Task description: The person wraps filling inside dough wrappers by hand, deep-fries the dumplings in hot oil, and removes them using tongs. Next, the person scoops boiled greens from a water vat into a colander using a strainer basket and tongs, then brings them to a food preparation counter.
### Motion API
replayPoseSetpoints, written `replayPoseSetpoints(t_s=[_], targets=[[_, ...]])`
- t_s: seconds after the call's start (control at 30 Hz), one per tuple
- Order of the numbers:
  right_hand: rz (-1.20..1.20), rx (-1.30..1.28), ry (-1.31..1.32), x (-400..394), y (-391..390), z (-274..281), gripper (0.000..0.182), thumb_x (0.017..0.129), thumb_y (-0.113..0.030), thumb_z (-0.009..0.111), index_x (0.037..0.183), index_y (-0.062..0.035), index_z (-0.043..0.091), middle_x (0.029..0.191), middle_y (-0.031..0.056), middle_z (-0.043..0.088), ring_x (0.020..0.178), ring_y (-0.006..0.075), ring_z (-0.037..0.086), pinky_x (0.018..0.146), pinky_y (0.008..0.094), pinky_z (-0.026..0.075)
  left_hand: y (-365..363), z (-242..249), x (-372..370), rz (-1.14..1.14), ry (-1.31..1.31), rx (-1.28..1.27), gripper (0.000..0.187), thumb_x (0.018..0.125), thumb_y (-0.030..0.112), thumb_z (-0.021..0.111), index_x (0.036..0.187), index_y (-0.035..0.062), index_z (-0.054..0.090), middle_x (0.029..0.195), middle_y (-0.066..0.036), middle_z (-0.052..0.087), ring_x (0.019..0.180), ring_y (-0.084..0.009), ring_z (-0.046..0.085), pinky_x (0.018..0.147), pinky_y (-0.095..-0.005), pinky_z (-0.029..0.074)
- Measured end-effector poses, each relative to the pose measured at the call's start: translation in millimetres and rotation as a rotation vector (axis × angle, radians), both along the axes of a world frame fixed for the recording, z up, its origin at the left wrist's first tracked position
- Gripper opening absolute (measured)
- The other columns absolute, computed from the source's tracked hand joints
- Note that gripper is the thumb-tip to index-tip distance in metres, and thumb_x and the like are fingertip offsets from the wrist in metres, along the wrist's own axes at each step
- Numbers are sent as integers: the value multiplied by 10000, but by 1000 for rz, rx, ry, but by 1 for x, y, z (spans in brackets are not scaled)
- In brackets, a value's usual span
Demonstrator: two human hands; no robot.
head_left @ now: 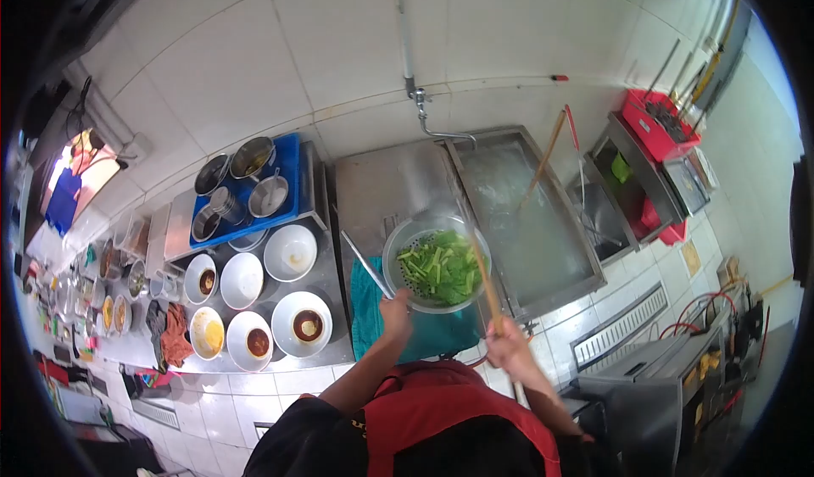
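Note:
My left hand (pixel 395 314) is closed around a long metal handle (pixel 368 265) that slants up to the left; its kind I cannot make out. This hand is at the near left rim of a perforated metal colander (pixel 394 284). Cut leafy greens (pixel 441 269) lie in the colander. My right hand (pixel 506 343) is wrapped round a long wooden stick (pixel 489 289), which passes over the colander's right side; its upper end is blurred. Beneath the colander, a teal cloth (pixel 367 329) covers part of the metal counter (pixel 365 180).
Right of the counter is a water-filled basin (pixel 534 223) with a wooden stick (pixel 547 155) leaning in it. White bowls (pixel 242 279), several with dark sauce, stand on the left. Behind them is a blue tray (pixel 284 167) with metal pots. A tap (pixel 421 104) hangs at the wall.

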State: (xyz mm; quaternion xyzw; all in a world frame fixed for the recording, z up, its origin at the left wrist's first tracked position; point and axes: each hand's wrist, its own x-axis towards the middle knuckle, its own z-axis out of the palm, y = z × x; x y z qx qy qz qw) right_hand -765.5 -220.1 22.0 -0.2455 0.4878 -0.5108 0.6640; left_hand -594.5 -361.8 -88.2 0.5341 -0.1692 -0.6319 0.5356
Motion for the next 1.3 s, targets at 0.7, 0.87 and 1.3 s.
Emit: replayPoseSetpoints(t_s=[0.7,0.87,1.3], targets=[[266,-157,-95,14,-42,144,204,808,-177,537,923,-45,433,600,27,439,404,112,419,351,227,340,39,176,21,-857,460,-435,389,872,336,455,1098,22,487,1288,-152,374,1076,-243,478,897,-401,375],[401,-302,330,29,-25,114,302,847,-304,481,948,-19,472,612,56,501,527,185,532,486,310,414,48,189,-2,-917,481,-327,302,886,288,437,1046,42,509,1125,-148,494,900,-205,557,799,-334,452],[115,-291,466,13,-63,99,251,829,-263,516,801,-16,551,674,48,560,552,122,524,472,242,410,60,167,-16,-1125,141,-470,315,886,293,457,1056,29,489,935,-32,517,887,-143,521,799,-347,471]])
